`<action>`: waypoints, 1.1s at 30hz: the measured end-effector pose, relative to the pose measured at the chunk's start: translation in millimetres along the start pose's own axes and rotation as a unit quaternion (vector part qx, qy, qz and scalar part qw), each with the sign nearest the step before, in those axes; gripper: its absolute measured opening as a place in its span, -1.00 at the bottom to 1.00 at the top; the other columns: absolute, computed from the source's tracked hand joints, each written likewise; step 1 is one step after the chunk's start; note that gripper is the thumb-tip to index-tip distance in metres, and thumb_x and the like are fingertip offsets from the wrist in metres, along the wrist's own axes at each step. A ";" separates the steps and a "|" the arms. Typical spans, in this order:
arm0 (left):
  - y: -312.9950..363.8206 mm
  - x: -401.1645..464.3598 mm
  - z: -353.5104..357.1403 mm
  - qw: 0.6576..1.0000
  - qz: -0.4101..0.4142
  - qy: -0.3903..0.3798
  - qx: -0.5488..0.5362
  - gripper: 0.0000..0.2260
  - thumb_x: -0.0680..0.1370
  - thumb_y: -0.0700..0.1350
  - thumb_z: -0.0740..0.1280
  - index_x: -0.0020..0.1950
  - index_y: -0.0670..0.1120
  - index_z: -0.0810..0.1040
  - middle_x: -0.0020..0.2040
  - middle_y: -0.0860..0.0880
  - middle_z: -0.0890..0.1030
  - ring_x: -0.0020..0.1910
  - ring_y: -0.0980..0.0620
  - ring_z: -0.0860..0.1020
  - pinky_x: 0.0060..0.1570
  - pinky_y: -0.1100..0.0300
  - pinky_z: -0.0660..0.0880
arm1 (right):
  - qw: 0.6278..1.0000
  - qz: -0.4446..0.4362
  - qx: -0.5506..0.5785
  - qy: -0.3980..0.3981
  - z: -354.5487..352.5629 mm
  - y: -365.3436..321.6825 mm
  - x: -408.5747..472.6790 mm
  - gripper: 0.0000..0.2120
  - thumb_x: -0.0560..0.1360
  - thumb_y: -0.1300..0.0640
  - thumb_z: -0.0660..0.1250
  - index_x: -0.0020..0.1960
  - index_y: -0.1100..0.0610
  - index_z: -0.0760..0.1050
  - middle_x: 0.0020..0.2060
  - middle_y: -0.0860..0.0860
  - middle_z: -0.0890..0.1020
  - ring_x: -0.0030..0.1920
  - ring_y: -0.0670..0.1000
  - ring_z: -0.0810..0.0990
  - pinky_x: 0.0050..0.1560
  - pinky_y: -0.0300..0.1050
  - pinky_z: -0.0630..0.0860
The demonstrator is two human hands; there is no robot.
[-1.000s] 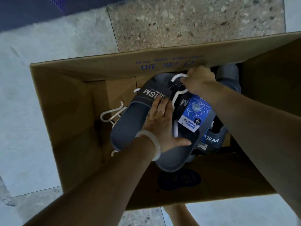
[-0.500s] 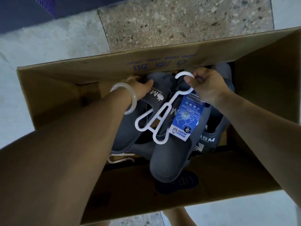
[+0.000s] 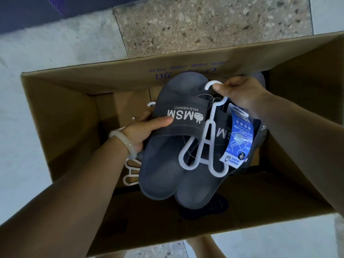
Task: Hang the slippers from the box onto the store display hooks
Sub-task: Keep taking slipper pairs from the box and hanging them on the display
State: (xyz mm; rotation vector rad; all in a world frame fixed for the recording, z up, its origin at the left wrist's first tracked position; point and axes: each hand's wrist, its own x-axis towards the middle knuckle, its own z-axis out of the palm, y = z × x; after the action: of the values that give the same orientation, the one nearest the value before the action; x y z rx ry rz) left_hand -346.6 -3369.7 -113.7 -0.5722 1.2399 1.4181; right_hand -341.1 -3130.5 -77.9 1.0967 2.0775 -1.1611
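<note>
dark grey slippers [image 3: 163, 164], white hanger [image 3: 202, 146], blue tag [image 3: 236, 142], brown box [image 3: 55, 112].

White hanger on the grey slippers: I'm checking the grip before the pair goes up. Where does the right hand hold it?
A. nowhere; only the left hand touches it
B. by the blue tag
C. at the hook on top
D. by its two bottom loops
C: the right hand pinches the white hanger at its top hook, while the left hand grips a grey slipper by the strap.

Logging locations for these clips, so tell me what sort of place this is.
Probably a shop floor or stockroom during restocking: an open cardboard box on a stone-tiled floor holds new grey slippers on white plastic hangers with a blue retail tag.
</note>
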 end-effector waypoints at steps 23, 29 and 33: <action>106.5 -91.2 -2.0 0.945 0.038 -0.195 0.260 -0.28 -0.02 0.19 0.61 0.10 0.10 0.55 0.08 0.17 0.65 0.12 0.22 0.58 0.11 0.26 0.52 | 0.944 -0.292 -0.153 0.005 -54.5 -58.5 -96.8 -0.70 0.58 0.00 0.15 0.00 0.27 0.40 -0.15 0.15 0.69 -0.06 0.12 0.65 0.02 0.02 0.52; 170.4 -170.4 45.0 0.901 0.219 -0.043 0.373 -0.78 0.30 0.12 0.36 -0.08 0.17 0.51 -0.09 0.20 0.58 -0.07 0.24 0.54 -0.05 0.49 0.47 | 0.882 -0.427 -0.190 0.062 -96.1 -136.5 -164.1 -0.58 0.54 -0.04 0.14 0.01 0.37 0.40 -0.34 0.05 0.54 -0.27 0.11 0.48 -0.34 -0.19 0.14; 228.8 -247.3 61.6 0.840 0.320 -0.011 0.438 -0.69 0.20 0.30 0.36 -0.17 0.18 0.51 -0.31 0.30 0.61 -0.27 0.44 0.51 -0.19 0.55 0.42 | 0.852 -0.477 -0.189 0.104 -132.2 -201.9 -209.3 -0.55 0.51 -0.05 0.11 -0.01 0.37 0.42 -0.17 0.24 0.63 -0.18 0.17 0.55 -0.22 -0.06 0.31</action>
State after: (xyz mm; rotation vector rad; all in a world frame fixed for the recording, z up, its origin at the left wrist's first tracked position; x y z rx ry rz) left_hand -472.0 -3378.6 204.9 0.5435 1.9735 1.1560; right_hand -404.0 -3161.5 233.7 -0.0785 2.9728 -0.9388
